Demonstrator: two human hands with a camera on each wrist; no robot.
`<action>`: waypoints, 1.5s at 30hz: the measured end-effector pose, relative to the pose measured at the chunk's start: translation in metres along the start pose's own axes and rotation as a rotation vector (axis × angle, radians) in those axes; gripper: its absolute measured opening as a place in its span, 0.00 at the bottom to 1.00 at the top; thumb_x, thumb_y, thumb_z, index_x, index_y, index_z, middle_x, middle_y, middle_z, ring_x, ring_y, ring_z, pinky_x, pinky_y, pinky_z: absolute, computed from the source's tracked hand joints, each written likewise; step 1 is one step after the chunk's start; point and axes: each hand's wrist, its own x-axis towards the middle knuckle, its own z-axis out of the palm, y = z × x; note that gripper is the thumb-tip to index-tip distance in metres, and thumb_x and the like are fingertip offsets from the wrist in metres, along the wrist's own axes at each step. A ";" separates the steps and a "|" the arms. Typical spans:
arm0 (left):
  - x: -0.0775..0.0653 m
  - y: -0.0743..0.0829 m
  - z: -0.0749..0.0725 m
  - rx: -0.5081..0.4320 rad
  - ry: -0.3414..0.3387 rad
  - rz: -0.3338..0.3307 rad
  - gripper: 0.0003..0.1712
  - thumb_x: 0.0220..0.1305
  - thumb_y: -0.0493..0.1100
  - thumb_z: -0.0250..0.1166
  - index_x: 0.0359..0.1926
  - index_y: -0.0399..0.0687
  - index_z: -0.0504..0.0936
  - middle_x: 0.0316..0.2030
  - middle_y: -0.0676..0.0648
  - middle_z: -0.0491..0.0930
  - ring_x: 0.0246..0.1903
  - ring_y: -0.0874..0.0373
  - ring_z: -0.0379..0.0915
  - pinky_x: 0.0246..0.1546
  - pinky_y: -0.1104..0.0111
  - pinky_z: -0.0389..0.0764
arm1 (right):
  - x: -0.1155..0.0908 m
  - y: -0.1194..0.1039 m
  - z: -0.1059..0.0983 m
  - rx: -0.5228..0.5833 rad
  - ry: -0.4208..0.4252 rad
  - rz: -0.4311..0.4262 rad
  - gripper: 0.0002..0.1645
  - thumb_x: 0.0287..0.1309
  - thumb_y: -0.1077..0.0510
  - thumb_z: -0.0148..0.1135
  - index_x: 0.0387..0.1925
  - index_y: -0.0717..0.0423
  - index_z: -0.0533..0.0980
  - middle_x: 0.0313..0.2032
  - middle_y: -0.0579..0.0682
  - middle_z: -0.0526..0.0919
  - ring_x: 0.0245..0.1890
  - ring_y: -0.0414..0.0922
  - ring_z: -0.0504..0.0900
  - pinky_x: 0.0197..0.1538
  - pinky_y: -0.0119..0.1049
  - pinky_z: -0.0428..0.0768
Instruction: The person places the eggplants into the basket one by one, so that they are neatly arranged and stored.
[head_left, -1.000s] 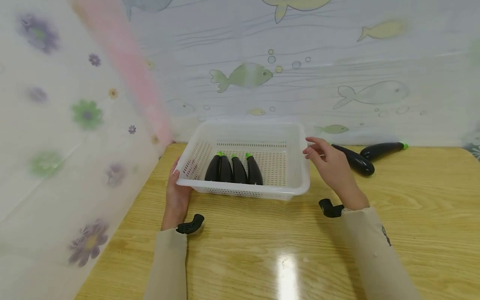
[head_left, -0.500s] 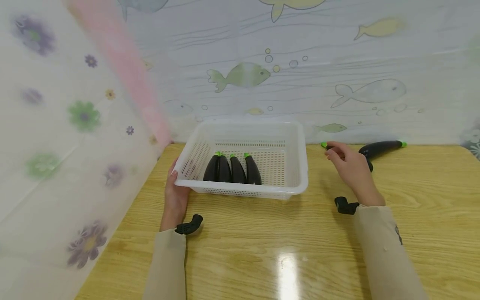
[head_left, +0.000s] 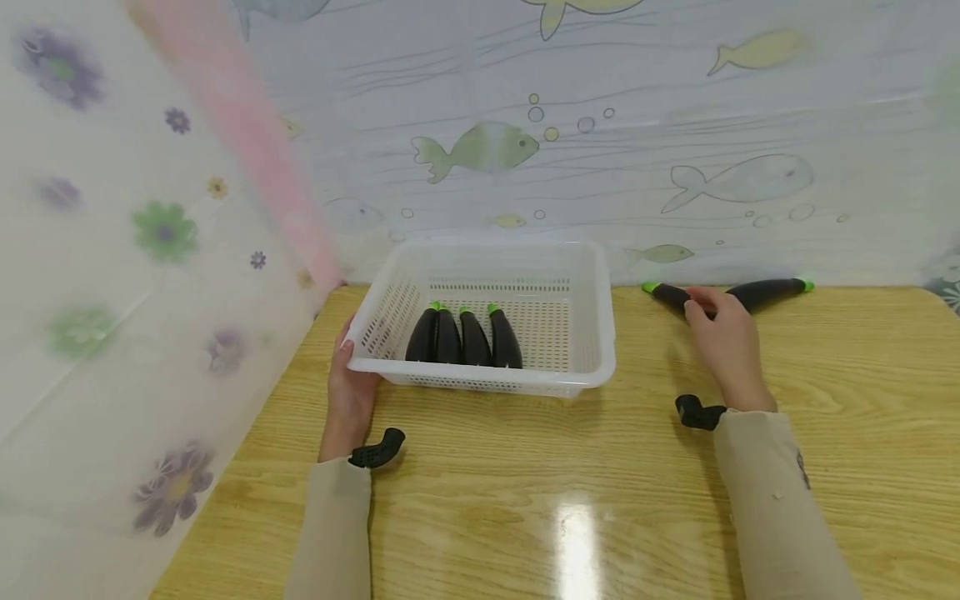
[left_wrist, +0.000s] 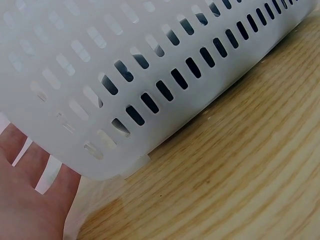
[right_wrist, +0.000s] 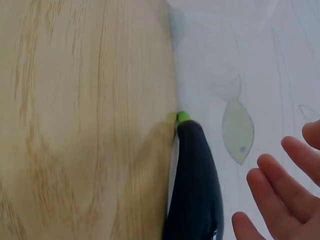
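Observation:
My left hand (head_left: 351, 396) holds the white plastic basket (head_left: 480, 375) at its left front corner, with a fingertip at the rim. In the left wrist view, fingers (left_wrist: 35, 165) lie against the slotted wall. Several dark eggplants (head_left: 475, 342) with green tips lie side by side inside, on the left. My right hand (head_left: 727, 346) is over a loose eggplant (head_left: 666, 295) by the back wall, thumb and forefinger apart above its middle. The right wrist view shows the fingers spread beside the eggplant (right_wrist: 196, 175), their tips off its skin.
Another eggplant (head_left: 772, 292) lies just right of the right hand, green tip pointing right. A wall covering printed with fish (head_left: 495, 148) borders the back of the wooden table (head_left: 480, 500). A flowered covering (head_left: 165, 232) rises along the left.
My right hand has moved right, from the basket's right side to over the loose eggplant, and has come lower. The left hand has stayed at the basket corner.

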 end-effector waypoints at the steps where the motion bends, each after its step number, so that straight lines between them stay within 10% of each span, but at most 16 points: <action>1: 0.000 0.000 0.000 -0.002 -0.002 0.000 0.32 0.65 0.56 0.47 0.68 0.58 0.55 0.66 0.48 0.57 0.65 0.52 0.53 0.60 0.56 0.56 | 0.000 0.002 -0.001 0.002 0.001 0.009 0.31 0.67 0.43 0.37 0.64 0.54 0.63 0.60 0.62 0.66 0.58 0.60 0.63 0.53 0.57 0.63; 26: -0.002 0.000 0.000 0.010 0.001 0.002 0.31 0.65 0.56 0.47 0.68 0.59 0.55 0.66 0.48 0.58 0.64 0.52 0.54 0.59 0.56 0.56 | 0.006 0.021 -0.008 -0.086 -0.119 0.096 0.35 0.67 0.44 0.36 0.69 0.58 0.53 0.68 0.67 0.47 0.66 0.67 0.45 0.60 0.64 0.50; 45: 0.000 0.000 0.001 -0.013 0.015 0.007 0.31 0.65 0.56 0.48 0.68 0.57 0.56 0.65 0.48 0.59 0.63 0.53 0.54 0.60 0.55 0.54 | 0.003 0.018 -0.002 -0.181 -0.172 0.065 0.32 0.64 0.50 0.48 0.64 0.63 0.59 0.60 0.74 0.53 0.57 0.68 0.56 0.53 0.62 0.61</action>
